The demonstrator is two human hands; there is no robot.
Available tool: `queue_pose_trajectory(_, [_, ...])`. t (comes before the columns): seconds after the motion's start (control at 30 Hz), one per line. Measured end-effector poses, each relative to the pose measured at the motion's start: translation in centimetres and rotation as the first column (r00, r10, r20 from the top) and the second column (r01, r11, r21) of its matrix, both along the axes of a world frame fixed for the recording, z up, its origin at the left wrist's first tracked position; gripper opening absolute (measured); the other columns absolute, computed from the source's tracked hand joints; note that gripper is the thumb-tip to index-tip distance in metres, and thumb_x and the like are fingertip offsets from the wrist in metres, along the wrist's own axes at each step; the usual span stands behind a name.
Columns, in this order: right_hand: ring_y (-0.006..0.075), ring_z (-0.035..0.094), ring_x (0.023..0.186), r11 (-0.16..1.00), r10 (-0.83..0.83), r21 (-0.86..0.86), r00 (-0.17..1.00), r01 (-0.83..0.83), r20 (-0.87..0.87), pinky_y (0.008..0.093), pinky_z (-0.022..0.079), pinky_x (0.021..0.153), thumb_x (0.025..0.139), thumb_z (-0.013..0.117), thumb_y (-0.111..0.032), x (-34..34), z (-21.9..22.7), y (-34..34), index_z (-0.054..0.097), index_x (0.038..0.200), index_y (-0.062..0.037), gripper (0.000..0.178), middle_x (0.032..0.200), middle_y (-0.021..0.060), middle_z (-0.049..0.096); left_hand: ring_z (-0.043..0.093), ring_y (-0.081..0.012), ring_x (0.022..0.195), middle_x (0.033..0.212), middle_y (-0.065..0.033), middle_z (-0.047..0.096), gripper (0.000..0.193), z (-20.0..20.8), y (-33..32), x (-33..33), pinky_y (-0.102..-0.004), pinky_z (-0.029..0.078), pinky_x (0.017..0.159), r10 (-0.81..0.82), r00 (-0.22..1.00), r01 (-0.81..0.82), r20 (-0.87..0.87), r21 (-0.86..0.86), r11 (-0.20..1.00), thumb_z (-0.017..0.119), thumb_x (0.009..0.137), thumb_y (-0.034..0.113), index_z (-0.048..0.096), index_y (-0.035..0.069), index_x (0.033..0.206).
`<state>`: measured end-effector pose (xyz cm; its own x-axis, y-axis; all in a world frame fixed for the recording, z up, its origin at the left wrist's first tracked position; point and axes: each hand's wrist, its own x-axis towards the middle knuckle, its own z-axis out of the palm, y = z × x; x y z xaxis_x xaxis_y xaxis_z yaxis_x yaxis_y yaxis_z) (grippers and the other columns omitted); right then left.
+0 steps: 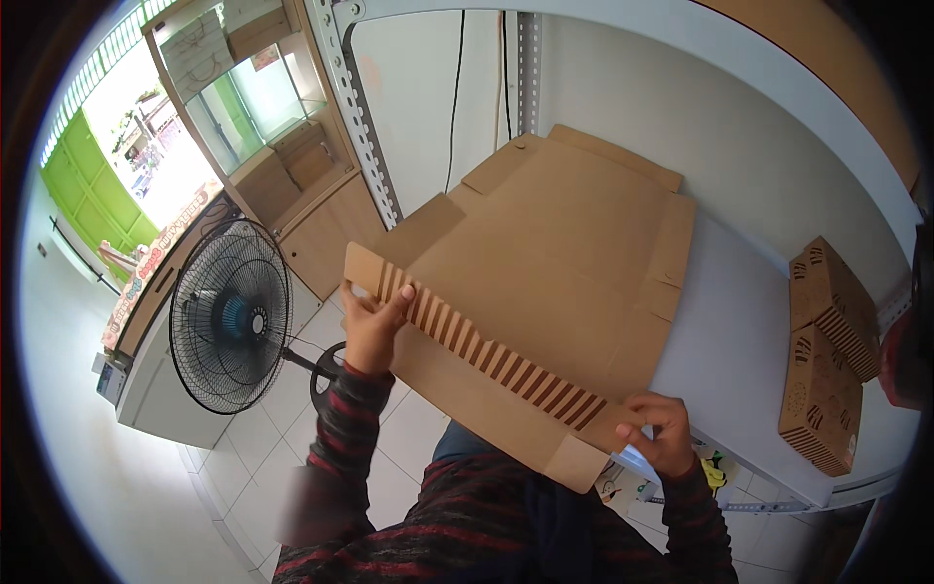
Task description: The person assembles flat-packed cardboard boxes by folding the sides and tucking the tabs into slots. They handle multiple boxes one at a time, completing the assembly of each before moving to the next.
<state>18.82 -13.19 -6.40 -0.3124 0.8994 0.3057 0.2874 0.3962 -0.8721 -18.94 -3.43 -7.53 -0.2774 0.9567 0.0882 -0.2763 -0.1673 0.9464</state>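
Note:
A large flat brown cardboard box blank (555,243) lies partly on a white shelf top (730,331) and hangs over its near edge. Its near flap, printed with dark brown stripes, is folded upward. My left hand (373,326) pinches the flap's left end. My right hand (662,428) grips the flap's right end near a small corner tab. Both forearms wear dark striped sleeves.
Two folded brown boxes (827,350) with cut-out patterns are stacked at the shelf's right end. A black standing fan (232,316) is on the tiled floor to the left, beside a wooden and glass cabinet (263,117). A perforated metal upright (355,117) rises behind the cardboard.

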Motion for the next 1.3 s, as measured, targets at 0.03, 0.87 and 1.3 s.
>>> queue_pose_trajectory(0.03, [0.0229,0.061,0.070,0.996,0.009,0.089,0.998,-0.015,0.060,0.0305,0.046,0.065,0.077,0.072,-0.012,-0.2,-0.1,-0.1,0.066,0.074,0.0052,0.018,0.078,0.0129,0.064,0.059,-0.0245,0.110,0.122,-0.0151,0.055,0.086,-0.4,-0.5,0.8,-0.0355,0.054,0.083,0.056,0.997,-0.056,0.052,-0.011,0.998,0.072,0.083,0.006,0.010,0.005,0.143])
queue_pose_trajectory(0.87, [0.0108,0.067,0.077,0.906,-0.293,-0.326,0.956,0.269,-0.027,0.0205,0.051,0.065,0.082,0.071,0.001,-3.1,-0.8,-1.3,0.060,0.105,0.0072,0.027,0.083,0.0118,0.071,0.066,-0.0207,0.099,0.113,-0.0129,0.063,0.028,-4.1,-1.9,4.0,-0.0335,0.057,0.080,-0.122,0.952,0.141,0.280,-0.048,0.989,0.056,0.093,0.004,0.050,-0.003,0.119])
queue_pose_trajectory(1.3, [0.0190,0.066,0.067,0.992,-0.063,0.108,0.998,0.064,-0.011,0.0269,0.050,0.063,0.081,0.072,-0.008,-2.1,5.2,-2.0,0.064,0.088,0.0014,0.015,0.079,0.0107,0.068,0.046,-0.0269,0.125,0.143,-0.0163,0.036,0.060,-3.0,-4.5,4.3,-0.0475,0.046,0.097,-0.589,0.757,0.554,0.282,0.202,0.808,0.062,0.092,0.035,0.030,0.009,0.136])
